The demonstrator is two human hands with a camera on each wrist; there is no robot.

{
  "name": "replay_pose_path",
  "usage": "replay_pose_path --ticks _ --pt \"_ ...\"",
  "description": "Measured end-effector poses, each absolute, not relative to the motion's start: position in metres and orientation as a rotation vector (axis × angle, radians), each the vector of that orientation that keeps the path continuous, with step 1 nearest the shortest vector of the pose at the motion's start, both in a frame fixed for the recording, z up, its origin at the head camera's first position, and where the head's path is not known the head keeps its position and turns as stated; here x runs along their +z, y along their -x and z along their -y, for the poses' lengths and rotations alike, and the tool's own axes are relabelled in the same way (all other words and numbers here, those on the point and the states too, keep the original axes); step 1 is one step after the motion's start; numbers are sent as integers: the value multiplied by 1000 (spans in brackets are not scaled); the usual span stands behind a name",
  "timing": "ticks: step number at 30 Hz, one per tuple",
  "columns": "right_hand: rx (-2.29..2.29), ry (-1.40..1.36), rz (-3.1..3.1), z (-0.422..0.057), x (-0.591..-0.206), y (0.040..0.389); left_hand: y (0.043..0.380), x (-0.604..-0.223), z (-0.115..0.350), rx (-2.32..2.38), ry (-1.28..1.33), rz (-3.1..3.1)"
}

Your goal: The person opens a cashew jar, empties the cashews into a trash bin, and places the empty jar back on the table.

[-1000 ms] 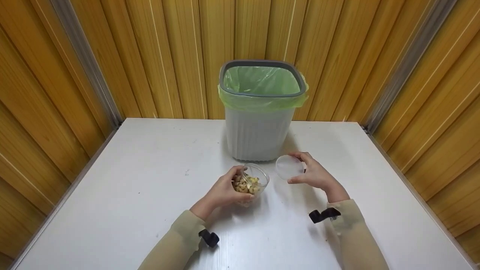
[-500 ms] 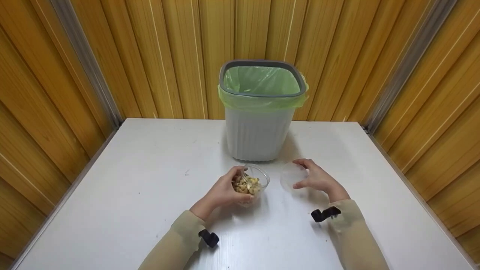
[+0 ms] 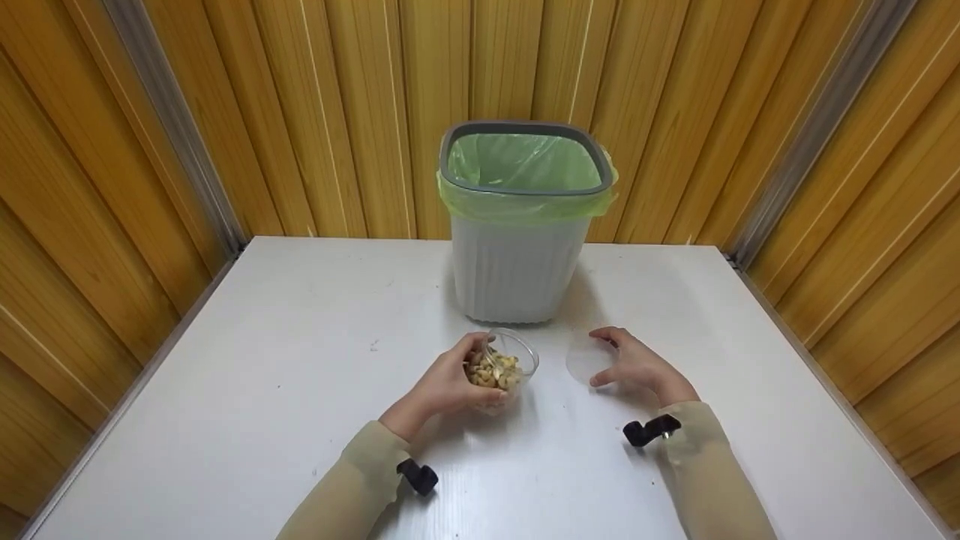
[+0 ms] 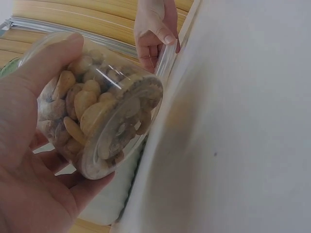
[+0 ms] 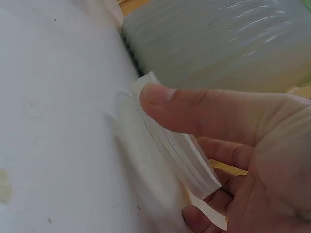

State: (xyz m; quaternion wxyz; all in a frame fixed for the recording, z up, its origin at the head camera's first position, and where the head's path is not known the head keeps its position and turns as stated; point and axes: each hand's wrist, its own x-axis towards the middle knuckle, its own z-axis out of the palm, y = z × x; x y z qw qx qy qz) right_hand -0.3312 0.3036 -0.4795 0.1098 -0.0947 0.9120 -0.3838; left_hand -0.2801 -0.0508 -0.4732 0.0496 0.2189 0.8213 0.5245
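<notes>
While left fingers (image 4: 95, 190) clasp clear round plastic jar (image 4: 102, 111), right fingers (image 5: 226, 151), three o'clock, pinch translucent disc lid (image 5: 182, 153), ideally level.

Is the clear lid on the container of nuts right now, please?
No, the right hand holds the lid apart from the open container, which the left hand grips.

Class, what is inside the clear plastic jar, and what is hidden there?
The jar holds a heap of nuts, some curved like cashews. The left hand covers part of its side, and the heap's middle cannot be seen.
</notes>
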Motion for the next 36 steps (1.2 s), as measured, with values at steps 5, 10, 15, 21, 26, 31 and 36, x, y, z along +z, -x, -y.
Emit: replay_pose_path --ticks 5,10,15,21,26,31,36 --pt "-1088 285 -2694 -305 -482 329 280 -473 51 1587 -670 -2501" --pt "-1050 296 -2714 -305 -481 326 280 -473 52 1581 -674 -2504" --pt "-1020 278 -2722 -304 -481 326 280 -473 52 1580 -667 -2510" --pt "-1004 254 -2715 -304 -481 325 280 -473 51 1591 -666 -2500" --pt "-991 251 -2715 -305 -481 324 280 -473 52 1591 -666 -2492" --pt "-979 245 -2714 -305 -480 325 280 -473 52 1593 -671 -2486" --pt "-968 283 -2731 -307 -479 325 279 -473 52 1582 -677 -2500"
